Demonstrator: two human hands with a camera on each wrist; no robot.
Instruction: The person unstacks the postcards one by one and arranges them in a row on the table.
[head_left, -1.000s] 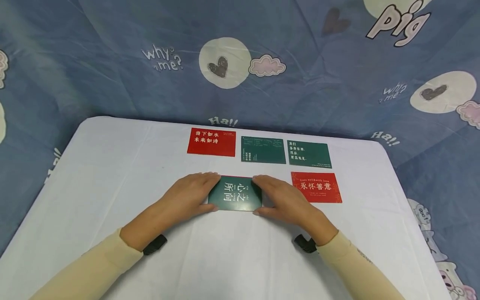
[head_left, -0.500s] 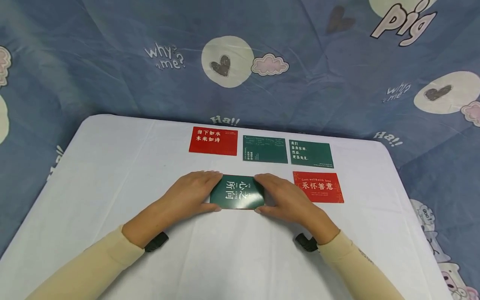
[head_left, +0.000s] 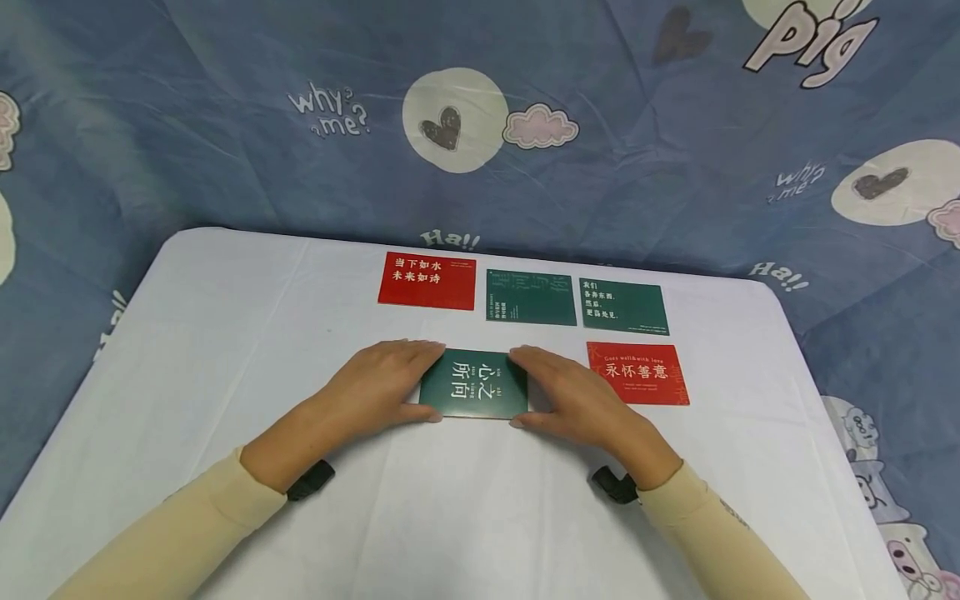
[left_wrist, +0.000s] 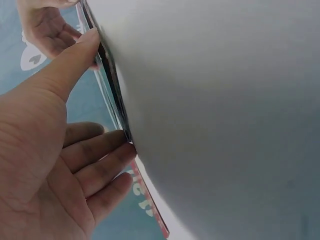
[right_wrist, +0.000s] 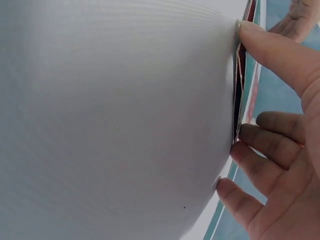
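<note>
A small stack of cards (head_left: 473, 398) lies flat on the white table, a green card with white Chinese characters on top. At the stack's left end my left hand (head_left: 382, 385) holds it, the thumb (head_left: 420, 413) at the near edge and the fingers at the far edge. My right hand (head_left: 572, 393) grips the opposite end the same way. In the left wrist view the stack's edge (left_wrist: 116, 90) runs between thumb and fingers. From the right wrist, slight gaps show between the layers at the stack's edge (right_wrist: 239, 90).
Behind the stack lie a red card (head_left: 427, 282), a dark green card (head_left: 531, 298) and another green card (head_left: 624, 307) in a row. A second red card (head_left: 638, 373) sits just beyond my right hand. A blue patterned cloth (head_left: 225, 167) hangs behind the white table (head_left: 450, 517).
Both hands keep their hold on the stack. Its red far edge and lower layers, which peeked out earlier, now sit more evenly under the top card. The view shifts slightly.
</note>
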